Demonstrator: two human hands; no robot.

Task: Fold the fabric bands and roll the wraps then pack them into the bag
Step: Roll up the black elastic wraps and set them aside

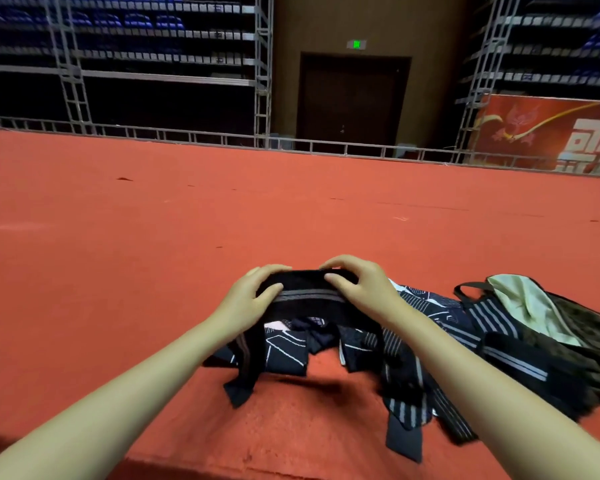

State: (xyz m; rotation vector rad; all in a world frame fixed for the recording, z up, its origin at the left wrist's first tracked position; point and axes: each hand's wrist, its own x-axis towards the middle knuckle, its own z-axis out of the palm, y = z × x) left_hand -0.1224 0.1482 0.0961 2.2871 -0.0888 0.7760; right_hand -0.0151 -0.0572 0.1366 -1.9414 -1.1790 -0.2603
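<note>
Fingers (271, 271) of the left hand (253, 296) and of the right hand (357, 289) are curled over the two ends of a black band (309, 299) with a grey stripe down it, held up off the floor with both tails hanging down under the wrists, so it looks like the fold on this one is only just starting. Right under the fingers is the loose pile of bands and wraps (361, 341), all dark navy and black, some with thin white stripes, some with white line patterns, flat woven strips with pointed ends, lying tangled and not folded or rolled as far as I can tell. Off to the right of the fingers sits the bag (520, 306), open, soft, with a pale lining showing and a black strap loop; can't see anything packed in it yet. So basically most of the job's still ahead. Everything's sitting on a red carpet floor (153, 220), slightly fuzzy looking.
</note>
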